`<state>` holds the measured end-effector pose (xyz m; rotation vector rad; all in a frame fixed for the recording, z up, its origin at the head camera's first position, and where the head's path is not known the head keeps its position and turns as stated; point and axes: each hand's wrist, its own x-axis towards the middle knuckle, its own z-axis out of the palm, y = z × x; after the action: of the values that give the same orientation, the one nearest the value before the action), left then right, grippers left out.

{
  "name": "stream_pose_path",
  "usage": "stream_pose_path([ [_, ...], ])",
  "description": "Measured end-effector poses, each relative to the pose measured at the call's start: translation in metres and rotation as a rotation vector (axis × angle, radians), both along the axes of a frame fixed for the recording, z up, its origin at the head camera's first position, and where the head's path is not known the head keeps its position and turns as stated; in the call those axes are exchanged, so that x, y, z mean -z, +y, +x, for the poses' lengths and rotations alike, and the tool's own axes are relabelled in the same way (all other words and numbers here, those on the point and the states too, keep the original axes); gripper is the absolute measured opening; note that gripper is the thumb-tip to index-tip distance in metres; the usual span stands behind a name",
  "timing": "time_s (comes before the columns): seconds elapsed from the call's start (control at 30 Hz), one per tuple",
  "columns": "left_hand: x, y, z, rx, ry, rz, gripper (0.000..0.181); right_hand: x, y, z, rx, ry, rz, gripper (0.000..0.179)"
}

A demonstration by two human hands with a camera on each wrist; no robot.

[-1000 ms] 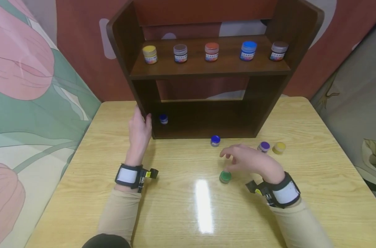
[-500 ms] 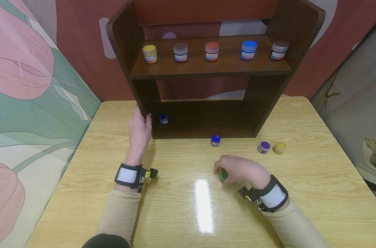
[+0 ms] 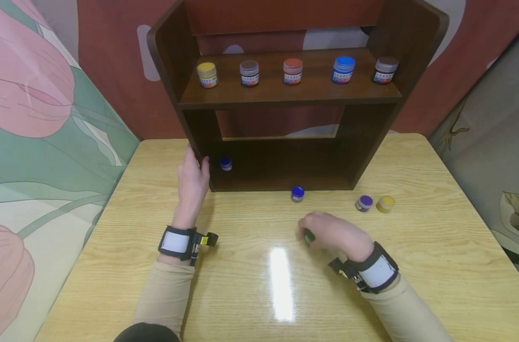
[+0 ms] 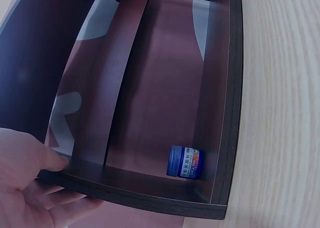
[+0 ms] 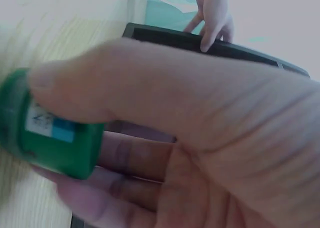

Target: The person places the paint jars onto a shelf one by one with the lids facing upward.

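My right hand [image 3: 334, 234] pinches a green paint jar [image 5: 55, 128] between thumb and fingers over the middle of the table; in the head view only a bit of its green shows. My left hand [image 3: 192, 183] grips the left side panel of the dark brown shelf [image 3: 285, 100], thumb inside the edge and fingers outside, as the left wrist view also shows. On the lower shelf, near that hand, stands a dark blue paint jar [image 4: 185, 162]. A blue-lidded jar [image 3: 297, 194] is on the table at the shelf's front edge.
A purple-lidded jar [image 3: 364, 203] and a yellow-lidded jar [image 3: 385, 204] stand close together on the table [image 3: 430, 247], right of the shelf's front. Along the upper shelf are several jars, among them a yellow one [image 3: 207, 75], a red one [image 3: 292, 71] and a bright blue one [image 3: 342, 70].
My right hand has moved left and down to the green jar and taken hold of it; the jar is now tilted in the fingers. The left hand has stayed on the shelf panel.
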<state>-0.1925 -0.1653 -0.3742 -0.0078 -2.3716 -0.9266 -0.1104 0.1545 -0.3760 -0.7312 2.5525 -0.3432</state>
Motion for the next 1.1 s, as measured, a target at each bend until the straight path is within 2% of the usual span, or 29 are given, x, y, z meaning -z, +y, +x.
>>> stream_pose_path([
  [0.1, 0.000, 0.000, 0.000, 0.001, 0.002, -0.001, 0.036, -0.001, 0.004, -0.004, 0.006, 0.036, -0.047, 0.021],
  [0.37, 0.001, 0.000, 0.000, 0.004, -0.013, -0.004, 0.036, 0.004, 0.011, -0.014, -0.035, 0.213, -0.193, 0.019],
  [0.6, 0.000, -0.001, 0.000, 0.003, -0.026, -0.001, 0.038, 0.008, 0.013, -0.017, -0.039, 0.260, -0.218, 0.045],
  [0.87, -0.001, 0.000, 0.001, 0.007, -0.029, 0.005, 0.036, 0.013, 0.013, -0.023, -0.025, 0.315, -0.257, 0.035],
  [1.1, -0.001, -0.001, 0.001, 0.012, -0.025, 0.007, 0.037, 0.016, 0.013, -0.027, -0.012, 0.322, -0.275, 0.037],
])
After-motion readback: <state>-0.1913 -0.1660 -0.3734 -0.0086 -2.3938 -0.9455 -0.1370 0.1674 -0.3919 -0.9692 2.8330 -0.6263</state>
